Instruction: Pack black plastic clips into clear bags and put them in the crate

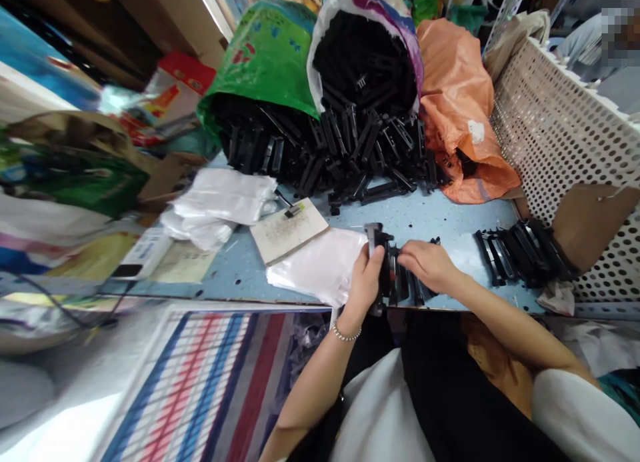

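At the front edge of the blue table, my left hand [367, 275] is closed around a long black plastic piece [375, 233]. A beaded bracelet circles that wrist. My right hand [429, 265] is just to its right, over a short row of similar black pieces [417, 290]. Its fingers are bent and pressed together; whatever is between them is hidden. Left of my left hand lies a stack of clear white plastic bags [320, 265], partly under a cream-coloured pad [290, 232]. Another row of black pieces [523, 252] lies farther right.
A green sack [270, 55] and a white-purple sack [419, 69] spill a heap of black pieces [350, 149] at the back. An orange sack [455, 95] and a perforated white crate [575, 122] stand at right. Folded white bags [225, 195] lie at left.
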A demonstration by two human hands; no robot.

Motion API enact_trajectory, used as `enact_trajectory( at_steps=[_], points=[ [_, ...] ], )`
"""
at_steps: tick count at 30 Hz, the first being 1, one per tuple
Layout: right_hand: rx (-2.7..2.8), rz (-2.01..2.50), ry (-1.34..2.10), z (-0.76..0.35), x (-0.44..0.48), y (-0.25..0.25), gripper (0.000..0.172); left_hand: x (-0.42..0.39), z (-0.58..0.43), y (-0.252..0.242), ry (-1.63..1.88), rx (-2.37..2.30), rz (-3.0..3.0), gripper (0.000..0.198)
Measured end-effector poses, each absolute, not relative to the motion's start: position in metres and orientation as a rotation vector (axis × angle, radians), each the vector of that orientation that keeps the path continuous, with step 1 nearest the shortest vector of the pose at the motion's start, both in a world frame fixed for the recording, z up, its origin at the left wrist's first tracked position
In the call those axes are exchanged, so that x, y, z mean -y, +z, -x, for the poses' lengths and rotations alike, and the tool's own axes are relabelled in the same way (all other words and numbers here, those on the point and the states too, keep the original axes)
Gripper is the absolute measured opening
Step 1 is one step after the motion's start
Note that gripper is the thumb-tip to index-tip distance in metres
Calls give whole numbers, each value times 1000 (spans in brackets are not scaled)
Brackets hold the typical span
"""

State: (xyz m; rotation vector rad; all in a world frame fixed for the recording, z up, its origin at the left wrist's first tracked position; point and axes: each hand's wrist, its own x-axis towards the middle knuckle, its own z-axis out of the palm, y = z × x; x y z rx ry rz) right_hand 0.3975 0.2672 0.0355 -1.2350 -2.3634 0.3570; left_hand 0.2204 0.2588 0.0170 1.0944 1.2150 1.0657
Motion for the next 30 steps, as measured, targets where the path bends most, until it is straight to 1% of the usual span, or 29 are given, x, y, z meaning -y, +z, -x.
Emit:
enact_trajectory(
  at_steps=[2, 4, 6, 9, 13, 15, 16, 18, 20, 22, 24, 26, 27, 30],
  points=[
    [2509, 1054, 70, -392, -253, 28, 49, -265, -219, 17, 1098, -1247, -1047, 62],
    [2571, 889, -177, -385, -242, 16, 41, -269, -219, 15, 1081, -1254, -1088, 61],
    [2578, 842, -256, -383, -239, 4, 35, -272, -218, 7, 1044, -1270, -1168, 59],
    [2641, 935, -115, -391, -253, -8, 38, -278, -213, -21, 1023, -1384, -1197, 58],
    [2555, 1441, 161, -407, -314, -13, 33, -282, -212, -73, 1037, -1456, -1301, 46],
    [2454, 1659, 162, -407, -358, -18, 31, -276, -223, -94, 1019, -1475, -1382, 47],
    [2440, 1707, 131, -404, -382, -21, 34, -271, -231, -102, 1011, -1495, -1407, 50],
    [2475, 1711, 73, -395, -426, -27, 46, -262, -247, -114, 1019, -1516, -1440, 57],
    [2552, 1749, 30, -386, -462, -30, 58, -254, -256, -120, 1050, -1490, -1457, 58],
    [2620, 1804, 2, -380, -487, -30, 65, -253, -254, -122, 1088, -1438, -1429, 58],
    [2660, 1818, 0, -377, -498, -26, 63, -258, -244, -122, 1132, -1368, -1350, 56],
    [2666, 1819, 21, -377, -494, -22, 53, -269, -230, -119, 1186, -1305, -1254, 54],
    [2654, 1839, 44, -377, -487, -20, 51, -275, -225, -116, 1211, -1283, -1207, 55],
    [2566, 1917, 139, -375, -440, -11, 58, -297, -218, -100, 1258, -1230, -1093, 63]
  ],
)
